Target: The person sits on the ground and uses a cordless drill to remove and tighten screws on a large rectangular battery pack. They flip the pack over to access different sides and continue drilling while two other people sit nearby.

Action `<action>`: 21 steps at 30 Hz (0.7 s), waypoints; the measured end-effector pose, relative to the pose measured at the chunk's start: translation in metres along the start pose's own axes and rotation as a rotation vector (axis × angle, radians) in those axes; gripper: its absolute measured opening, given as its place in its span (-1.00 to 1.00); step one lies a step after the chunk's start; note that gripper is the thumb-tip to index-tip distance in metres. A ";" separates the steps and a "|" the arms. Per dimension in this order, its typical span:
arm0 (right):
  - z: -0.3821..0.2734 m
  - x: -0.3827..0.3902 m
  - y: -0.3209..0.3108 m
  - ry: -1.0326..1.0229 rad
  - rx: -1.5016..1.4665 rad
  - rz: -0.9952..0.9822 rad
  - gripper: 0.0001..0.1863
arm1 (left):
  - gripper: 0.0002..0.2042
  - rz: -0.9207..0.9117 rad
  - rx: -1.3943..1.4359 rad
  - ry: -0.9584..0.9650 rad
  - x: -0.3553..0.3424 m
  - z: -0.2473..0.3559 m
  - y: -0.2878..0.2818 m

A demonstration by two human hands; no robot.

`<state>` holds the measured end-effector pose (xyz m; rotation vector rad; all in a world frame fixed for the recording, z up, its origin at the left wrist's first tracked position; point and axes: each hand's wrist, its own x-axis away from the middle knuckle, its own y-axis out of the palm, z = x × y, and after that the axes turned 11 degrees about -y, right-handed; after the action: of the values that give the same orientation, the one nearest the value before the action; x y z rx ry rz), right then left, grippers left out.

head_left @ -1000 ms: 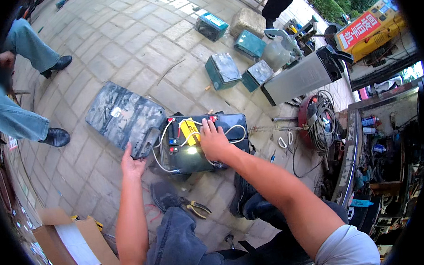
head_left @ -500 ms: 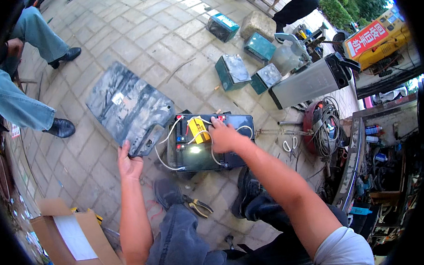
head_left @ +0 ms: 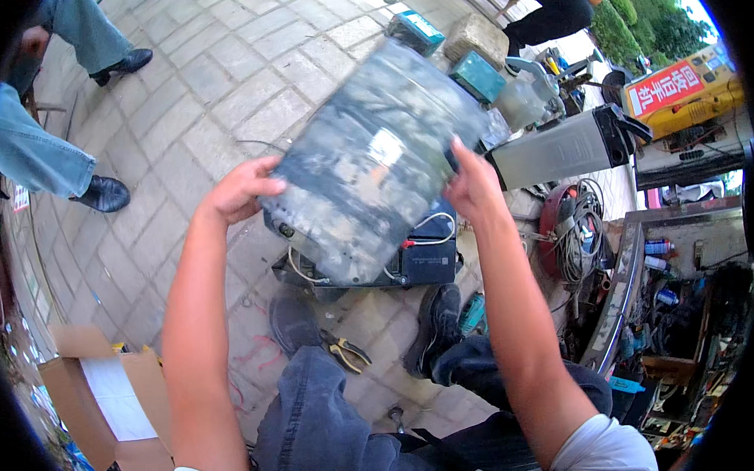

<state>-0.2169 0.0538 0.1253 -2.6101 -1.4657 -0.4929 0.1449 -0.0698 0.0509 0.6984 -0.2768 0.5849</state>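
Note:
A dusty dark plastic cover (head_left: 374, 168) with a pale label hangs tilted in the air, slightly smeared by motion. My left hand (head_left: 245, 191) grips its left edge, the thumb on top. My right hand (head_left: 476, 183) holds the opposite edge, fingers partly hidden underneath. Below the cover is a black battery case (head_left: 429, 263) on the paving, in front of my shoes. A white wire (head_left: 434, 242) with a red end loops at its right; another white wire (head_left: 296, 264) shows at its left. The cover hides most of the batteries inside.
Pliers (head_left: 347, 353) lie near my left shoe, an open cardboard box (head_left: 153, 405) at lower left. Beyond the cover stand teal batteries (head_left: 477, 77) and a grey battery case (head_left: 542, 152). Coiled cable (head_left: 578, 227) and a cluttered cart stand right. Two people sit at the far edges.
My right hand has left the wires and taken hold of the cover. The cover has moved right, from beside the battery case to above it, and is now held two-handed.

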 end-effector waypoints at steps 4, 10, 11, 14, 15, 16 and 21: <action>0.042 0.071 -0.014 0.029 -0.501 0.075 -0.48 | -0.45 0.051 -0.330 -0.079 -0.034 0.010 0.002; 0.113 0.128 -0.022 -0.100 -0.782 0.435 -0.41 | -0.56 0.315 -0.364 0.062 -0.046 0.000 0.040; 0.119 0.129 -0.022 -0.086 -0.801 0.475 -0.41 | -0.57 0.430 -0.341 0.108 -0.043 -0.007 0.041; 0.135 0.140 -0.023 -0.010 -0.887 0.559 -0.41 | -0.65 0.840 -0.536 0.141 -0.021 -0.081 0.021; 0.138 0.143 -0.028 -0.013 -0.890 0.550 -0.42 | -0.67 0.801 -0.579 0.061 -0.008 -0.101 0.029; 0.140 0.142 -0.036 -0.026 -0.890 0.539 -0.42 | -0.69 0.757 -0.618 -0.009 0.002 -0.118 0.040; 0.152 0.139 -0.019 -0.057 -0.910 0.516 -0.42 | -0.82 0.906 -0.619 0.198 0.019 -0.174 0.052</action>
<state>-0.1313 0.2142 0.0268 -3.5015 -0.5384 -1.2311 0.1373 0.0872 -0.0426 -0.1308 -0.5618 1.3433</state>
